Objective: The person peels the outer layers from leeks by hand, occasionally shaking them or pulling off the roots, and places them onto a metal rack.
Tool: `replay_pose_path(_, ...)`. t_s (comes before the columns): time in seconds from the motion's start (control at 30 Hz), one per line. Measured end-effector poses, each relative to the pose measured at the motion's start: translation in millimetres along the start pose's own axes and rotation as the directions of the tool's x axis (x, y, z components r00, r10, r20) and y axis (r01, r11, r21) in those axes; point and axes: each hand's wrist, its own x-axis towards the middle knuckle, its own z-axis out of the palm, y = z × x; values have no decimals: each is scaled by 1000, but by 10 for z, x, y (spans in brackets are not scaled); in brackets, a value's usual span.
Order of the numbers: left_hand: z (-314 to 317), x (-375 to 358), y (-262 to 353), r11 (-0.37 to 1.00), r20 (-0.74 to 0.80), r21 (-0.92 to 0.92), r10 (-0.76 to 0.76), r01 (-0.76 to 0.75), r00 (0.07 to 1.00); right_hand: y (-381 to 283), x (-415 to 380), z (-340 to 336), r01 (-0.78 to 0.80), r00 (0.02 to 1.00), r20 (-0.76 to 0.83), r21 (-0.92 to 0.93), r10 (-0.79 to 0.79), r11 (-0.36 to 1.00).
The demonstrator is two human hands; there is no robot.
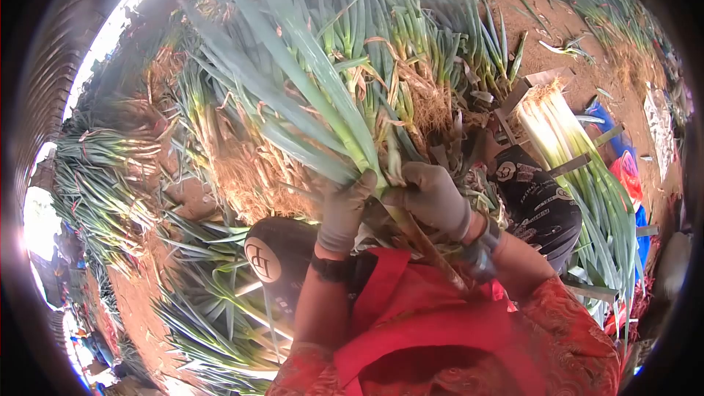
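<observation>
A large green onion [356,132] slants across the middle, its broad leaves fanning up and left, its brownish lower stalk pointing down toward the red apron. My left hand [345,211], in a grey glove, is closed around the stalk where the leaves begin. Just to its right, my gloved right hand [433,196] is closed at the same stalk, fingers bent against the outer leaves. Whether it grips the whole stalk or only an outer layer is hidden by the fingers. Behind both hands lies a heap of untrimmed green onions [253,169] with dry roots.
At the right, cleaned green onions [557,132] with white stalks lie in a metal rack [570,165]. More bundles [110,147] cover the ground at the left. My knees [282,257] flank the work. Blue and red plastic [625,169] sits beyond the rack.
</observation>
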Motion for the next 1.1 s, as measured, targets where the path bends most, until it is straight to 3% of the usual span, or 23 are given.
replay_pose_path(0.07, -71, -16, -155, 996, -10, 82, -23, 23, 1000, 35, -95, 77, 34, 993, -100, -294, -66, 955)
replay_pose_path(0.1, -128, 2, -262, 994, -19, 22, -110, 110, 994, 13, -133, 111, 37, 984, -139, -434, -107, 900)
replay_pose_path(0.13, -172, 15, -343, 980, -20, -37, -196, 195, 980, -53, -202, 147, 71, 972, -184, -369, -148, 927)
replay_pose_path(0.2, -143, 10, -211, 934, -110, -84, -355, 347, 929, 148, -361, 165, 112, 984, -74, -449, -162, 886)
replay_pose_path(0.27, -195, 13, -220, 932, -155, -161, -348, 324, 925, 263, -560, 95, 133, 990, 22, -463, -139, 876)
replay_pose_path(0.33, -295, 13, -327, 956, -173, -223, -232, 191, 957, 333, -775, -51, 120, 991, 106, -421, -83, 899)
replay_pose_path(0.37, -325, 10, -333, 960, -181, -235, -198, 153, 963, 474, -864, -150, -75, 994, 39, -441, 103, 895)
replay_pose_path(0.43, -275, -7, -131, 960, -183, -213, -223, 183, 957, 802, -984, -292, -447, 886, -101, -445, 452, 776)
replay_pose_path(0.5, -201, -17, 19, 954, -178, -236, -230, 185, 957, 528, -829, -339, -348, 937, -238, -666, 254, 660)
replay_pose_path(0.57, -168, -25, 50, 953, -154, -255, -208, 164, 966, 246, -625, -361, -285, 956, -267, -728, 126, 623)
replay_pose_path(0.63, -171, -52, 56, 958, -115, -249, -174, 141, 978, 78, -478, -322, -242, 964, -242, -653, 105, 718)
replay_pose_path(0.67, -183, -56, 58, 958, -99, -248, -175, 146, 980, 56, -429, -268, -204, 972, -211, -519, 107, 830)
replay_pose_path(0.73, -201, -48, 57, 957, -65, -248, -174, 153, 983, 7, -241, -132, -187, 982, -23, -82, 186, 979)
replay_pose_path(0.77, -182, -45, 77, 953, -42, -261, -169, 153, 985, -11, -150, -94, -196, 979, 80, 149, 186, 969)
replay_pose_path(0.87, -175, -42, 112, 946, 4, -295, -142, 137, 990, -65, 62, -72, -500, 842, 336, 196, 421, 844)
replay_pose_path(0.97, -234, -67, 55, 945, 19, -307, -115, 116, 993, -83, 89, -74, -550, 792, 428, 191, 436, 813)
replay_pose_path(1.1, -221, -46, 84, 938, 44, -329, -101, 109, 994, -76, 97, -82, -509, 816, 437, 231, 379, 829)
